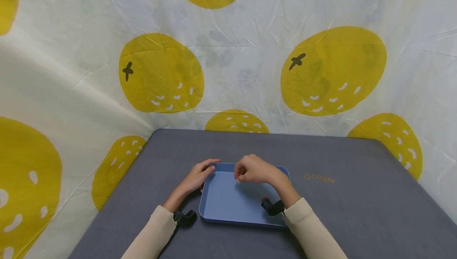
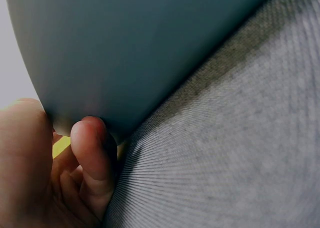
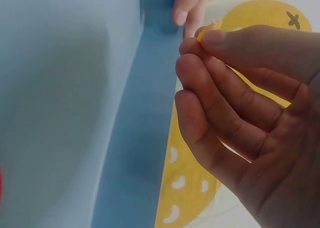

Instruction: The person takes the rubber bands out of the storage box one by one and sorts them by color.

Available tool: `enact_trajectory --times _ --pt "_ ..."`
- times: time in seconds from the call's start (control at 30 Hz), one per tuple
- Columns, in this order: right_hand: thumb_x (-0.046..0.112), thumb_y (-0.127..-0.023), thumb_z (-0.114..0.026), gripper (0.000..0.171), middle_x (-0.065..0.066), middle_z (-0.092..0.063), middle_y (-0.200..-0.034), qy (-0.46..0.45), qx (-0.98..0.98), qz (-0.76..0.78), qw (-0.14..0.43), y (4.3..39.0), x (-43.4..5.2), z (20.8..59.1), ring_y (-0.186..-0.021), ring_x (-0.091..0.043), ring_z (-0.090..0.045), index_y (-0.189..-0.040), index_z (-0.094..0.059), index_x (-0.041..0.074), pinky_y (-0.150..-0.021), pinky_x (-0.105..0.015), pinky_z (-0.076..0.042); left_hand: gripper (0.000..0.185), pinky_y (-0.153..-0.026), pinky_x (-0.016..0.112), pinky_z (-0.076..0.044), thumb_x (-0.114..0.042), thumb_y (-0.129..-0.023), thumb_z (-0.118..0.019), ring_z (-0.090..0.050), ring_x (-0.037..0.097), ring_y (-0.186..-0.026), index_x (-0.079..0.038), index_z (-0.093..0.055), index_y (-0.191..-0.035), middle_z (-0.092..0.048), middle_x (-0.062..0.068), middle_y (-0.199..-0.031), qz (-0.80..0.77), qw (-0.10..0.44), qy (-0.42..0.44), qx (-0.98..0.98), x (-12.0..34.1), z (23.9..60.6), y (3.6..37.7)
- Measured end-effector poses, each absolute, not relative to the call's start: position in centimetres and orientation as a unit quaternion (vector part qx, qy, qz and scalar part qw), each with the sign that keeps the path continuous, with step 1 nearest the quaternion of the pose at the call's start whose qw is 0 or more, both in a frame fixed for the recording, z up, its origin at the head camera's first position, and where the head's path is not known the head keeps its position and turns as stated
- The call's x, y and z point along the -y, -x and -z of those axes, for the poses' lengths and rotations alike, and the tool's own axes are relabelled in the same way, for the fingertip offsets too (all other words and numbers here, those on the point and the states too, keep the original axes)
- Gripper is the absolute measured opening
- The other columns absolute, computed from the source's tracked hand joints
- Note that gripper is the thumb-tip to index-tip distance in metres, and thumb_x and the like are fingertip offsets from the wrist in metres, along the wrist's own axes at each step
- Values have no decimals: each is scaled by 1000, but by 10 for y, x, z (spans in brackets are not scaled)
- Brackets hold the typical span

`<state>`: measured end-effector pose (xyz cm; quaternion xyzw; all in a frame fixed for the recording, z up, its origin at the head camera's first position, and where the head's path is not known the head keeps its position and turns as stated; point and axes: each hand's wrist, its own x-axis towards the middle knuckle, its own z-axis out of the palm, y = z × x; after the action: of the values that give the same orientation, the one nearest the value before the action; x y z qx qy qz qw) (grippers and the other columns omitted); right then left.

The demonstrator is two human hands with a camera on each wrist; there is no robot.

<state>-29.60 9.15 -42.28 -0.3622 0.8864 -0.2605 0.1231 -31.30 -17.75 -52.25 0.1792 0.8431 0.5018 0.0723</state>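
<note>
A shallow blue tray (image 1: 228, 207) lies on the table in front of me. My left hand (image 1: 197, 175) holds its far left corner, thumb at the rim and fingers along the outer wall. In the left wrist view, curled fingers (image 2: 90, 153) press against that wall close to the cloth. Above the tray's far side is my right hand (image 1: 255, 169), pinching a small orange rubber band (image 3: 206, 31) between thumb and index finger. Only a short loop of the band shows; the rest is hidden by the fingertips.
Several small orange rubber bands (image 1: 323, 179) lie in a row on the dark grey tablecloth (image 1: 357, 207), right of the tray. A white curtain (image 1: 242, 76) with yellow fruit prints hangs behind the table and along its left side.
</note>
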Motion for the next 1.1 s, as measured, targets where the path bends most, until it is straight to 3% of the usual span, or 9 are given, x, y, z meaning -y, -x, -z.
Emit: enact_trajectory --times 0.13,0.27,0.33,0.4,0.63,0.97,1.1 --pt "7 -95 -71 8 5 -74 -85 358 -886 267 122 296 -98 420 -73 -6 -63 -94 -79 7 -70 -24 -56 39 -41 39 -50 -34 -111 -48 -47 17 -37 -28 -57 -148 -73 14 -113 -505 72 -181 -841 178 523 313" --pt "8 -95 -71 8 5 -74 -85 354 -887 271 117 294 -108 418 -74 -5 -64 -92 -79 8 -70 -25 -56 39 -40 39 -50 -32 -112 -47 -45 16 -36 -26 -56 -150 -73 14 -93 -509 75 -188 -837 179 524 312" --pt "8 -95 -71 8 6 -74 -85 351 -889 270 115 293 -114 418 -74 -5 -64 -91 -79 9 -70 -25 -56 39 -40 38 -50 -33 -112 -46 -45 16 -36 -27 -56 -150 -67 13 -76 -510 76 -190 -835 180 523 311" --pt "8 -95 -72 8 6 -74 -84 350 -890 270 111 293 -121 418 -74 -5 -64 -90 -78 9 -70 -25 -56 39 -40 38 -50 -34 -112 -46 -44 16 -36 -28 -55 -150 -63 11 -70 -510 79 -191 -835 181 523 311" --pt "8 -95 -72 8 7 -72 -83 328 -899 273 101 292 -149 417 -74 -6 -63 -91 -78 8 -70 -25 -55 38 -41 40 -51 -34 -112 -47 -46 17 -37 -31 -56 -149 -66 9 -80 -512 83 -182 -836 178 523 311" --pt "8 -94 -74 5 4 -73 -83 311 -905 278 80 292 -183 420 -74 -5 -63 -91 -78 7 -68 -24 -54 37 -41 38 -50 -33 -111 -48 -46 16 -37 -30 -58 -147 -64 10 -79 -510 79 -174 -838 178 523 312" --pt "9 -93 -75 5 4 -73 -83 303 -908 280 75 292 -193 420 -73 -7 -63 -89 -78 8 -67 -25 -54 38 -41 38 -50 -34 -111 -48 -47 17 -37 -29 -58 -148 -71 14 -95 -510 78 -176 -838 177 523 312"
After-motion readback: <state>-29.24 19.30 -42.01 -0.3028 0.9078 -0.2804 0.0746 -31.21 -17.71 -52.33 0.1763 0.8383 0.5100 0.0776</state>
